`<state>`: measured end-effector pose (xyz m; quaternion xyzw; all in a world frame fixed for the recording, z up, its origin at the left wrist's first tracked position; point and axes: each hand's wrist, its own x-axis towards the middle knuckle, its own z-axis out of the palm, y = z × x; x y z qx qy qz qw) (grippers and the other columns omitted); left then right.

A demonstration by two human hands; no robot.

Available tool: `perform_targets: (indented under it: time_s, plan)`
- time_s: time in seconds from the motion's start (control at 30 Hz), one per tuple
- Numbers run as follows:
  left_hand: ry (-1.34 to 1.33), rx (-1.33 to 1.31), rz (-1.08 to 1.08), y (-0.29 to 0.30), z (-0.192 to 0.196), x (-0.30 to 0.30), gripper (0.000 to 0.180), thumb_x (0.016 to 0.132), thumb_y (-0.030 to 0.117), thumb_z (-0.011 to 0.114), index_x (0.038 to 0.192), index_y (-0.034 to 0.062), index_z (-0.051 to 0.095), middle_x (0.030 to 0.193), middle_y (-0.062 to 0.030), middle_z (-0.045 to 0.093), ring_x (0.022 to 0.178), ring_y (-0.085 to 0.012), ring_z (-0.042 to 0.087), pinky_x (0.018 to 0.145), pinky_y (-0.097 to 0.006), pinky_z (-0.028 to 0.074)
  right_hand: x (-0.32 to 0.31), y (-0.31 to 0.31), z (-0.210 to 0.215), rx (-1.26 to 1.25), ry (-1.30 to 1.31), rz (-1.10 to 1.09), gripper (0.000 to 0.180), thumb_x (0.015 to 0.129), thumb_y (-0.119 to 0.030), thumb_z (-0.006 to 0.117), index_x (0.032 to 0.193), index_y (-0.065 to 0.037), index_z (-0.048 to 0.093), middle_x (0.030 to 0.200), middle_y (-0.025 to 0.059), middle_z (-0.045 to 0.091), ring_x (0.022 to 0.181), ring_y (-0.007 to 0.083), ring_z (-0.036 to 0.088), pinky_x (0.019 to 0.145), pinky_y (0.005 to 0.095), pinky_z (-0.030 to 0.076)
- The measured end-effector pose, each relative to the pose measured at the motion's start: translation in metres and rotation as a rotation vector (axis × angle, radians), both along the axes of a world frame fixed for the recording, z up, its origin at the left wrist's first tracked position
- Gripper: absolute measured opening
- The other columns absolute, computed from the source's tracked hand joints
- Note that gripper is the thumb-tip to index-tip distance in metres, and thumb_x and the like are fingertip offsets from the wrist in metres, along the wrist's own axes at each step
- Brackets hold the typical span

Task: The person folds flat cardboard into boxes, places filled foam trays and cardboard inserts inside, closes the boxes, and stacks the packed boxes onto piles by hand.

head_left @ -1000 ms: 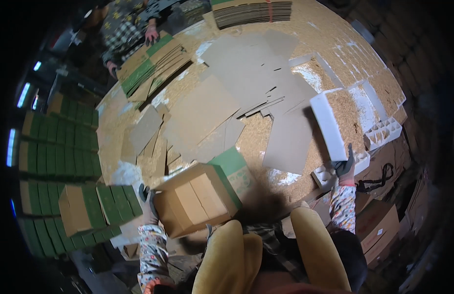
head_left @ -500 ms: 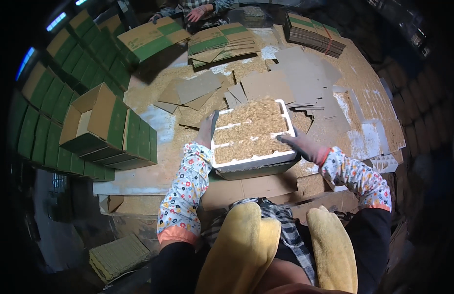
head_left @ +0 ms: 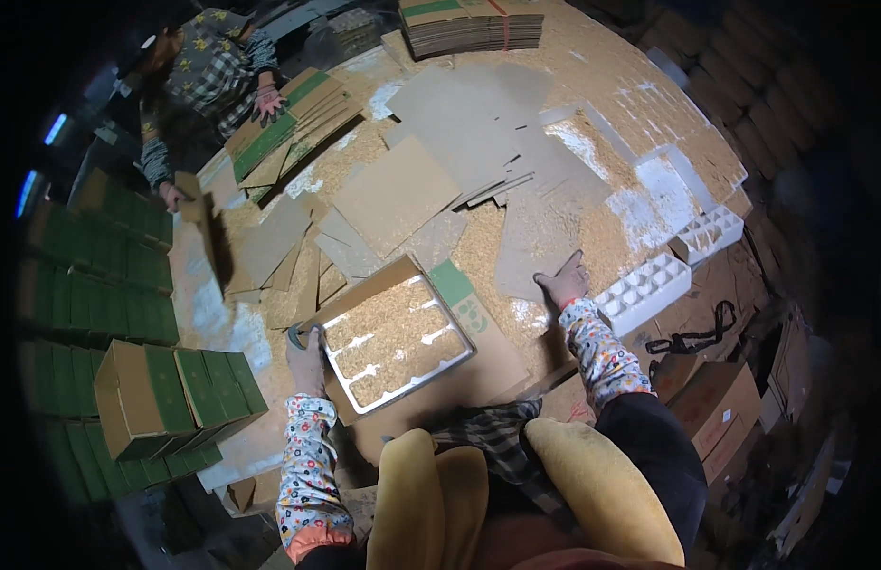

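A cardboard carton [head_left: 404, 273] stands in front of me with a flap [head_left: 486, 323], green in part, lying out to its right. Inside it sits a white foam tray [head_left: 362, 339], filled with sawdust-like packing [head_left: 393, 356] through which white ribs show. My left hand [head_left: 306, 363], gloved, grips the carton's left side, thumb at the rim. My right hand [head_left: 565, 281], also gloved, is away from the carton, over the table beside a grey cardboard sheet [head_left: 530, 242]. Its fingers are apart and it holds nothing. White foam trays with round hollows [head_left: 646, 293] lie just right of it.
Green-and-brown cartons [head_left: 127, 399] are stacked at the left. Loose cardboard sheets [head_left: 388, 195] and scattered sawdust cover the table [head_left: 611, 71]. A bundle of flat cartons [head_left: 473, 36] lies at the far edge. A co-worker's hand [head_left: 267, 103] rests on flattened cartons at the far left.
The sawdust-filled tray, held in both hands above a carton before, now sits inside the carton. My right hand has let go and moved right. The view has turned right.
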<state>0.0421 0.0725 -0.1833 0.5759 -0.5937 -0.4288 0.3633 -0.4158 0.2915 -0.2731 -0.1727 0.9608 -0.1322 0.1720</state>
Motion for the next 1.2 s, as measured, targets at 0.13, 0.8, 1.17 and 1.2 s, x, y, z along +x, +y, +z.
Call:
perform_targets:
  time_s: [0.13, 0.8, 1.17, 1.2]
  plan:
    - [-0.258, -0.051, 0.024, 0.004, 0.02, -0.017, 0.034, 0.086, 0.018, 0.067, 0.111, -0.0022, 0.058, 0.107, -0.0162, 0.065, 0.097, -0.0267, 0.061, 0.089, -0.035, 0.046, -0.055, -0.025, -0.027, -0.482, 0.105, 0.043, 0.076, 0.069, -0.029, 0.077, 0.13, 0.004, 0.046, 0.11, 0.0262, 0.061, 0.099, 0.0386, 0.061, 0.091, 0.0407, 0.048]
    - [-1.121, 0.129, -0.947, 0.061, 0.07, -0.051, 0.066, 0.084, 0.034, 0.062, 0.142, 0.0154, 0.037, 0.149, -0.0247, 0.025, 0.139, -0.048, 0.021, 0.109, -0.057, 0.03, 0.242, -0.097, 0.13, 0.225, -0.161, 1.267, 0.092, 0.081, -0.053, 0.064, 0.147, -0.002, 0.026, 0.151, 0.0272, 0.025, 0.136, 0.0441, 0.03, 0.111, 0.0463, 0.028]
    - [-1.196, 0.047, -0.969, 0.061, 0.038, -0.043, 0.083, 0.075, 0.031, 0.074, 0.145, 0.0153, 0.033, 0.152, -0.0242, 0.024, 0.138, -0.0449, 0.028, 0.111, -0.048, 0.03, 0.062, -0.119, 0.078, -0.552, -1.063, 0.61, 0.04, 0.091, -0.012, 0.055, 0.128, 0.002, 0.053, 0.112, 0.0082, 0.063, 0.096, 0.0154, 0.061, 0.082, 0.0296, 0.052]
    - [-0.93, -0.298, -0.756, 0.052, 0.038, -0.025, 0.069, 0.079, 0.028, 0.071, 0.138, 0.0098, 0.041, 0.14, -0.0239, 0.038, 0.129, -0.0368, 0.04, 0.105, -0.044, 0.037, 0.054, -0.113, 0.072, -0.513, -1.151, 0.687, 0.043, 0.091, -0.012, 0.056, 0.132, 0.001, 0.05, 0.112, 0.009, 0.062, 0.096, 0.0168, 0.062, 0.08, 0.0297, 0.053]
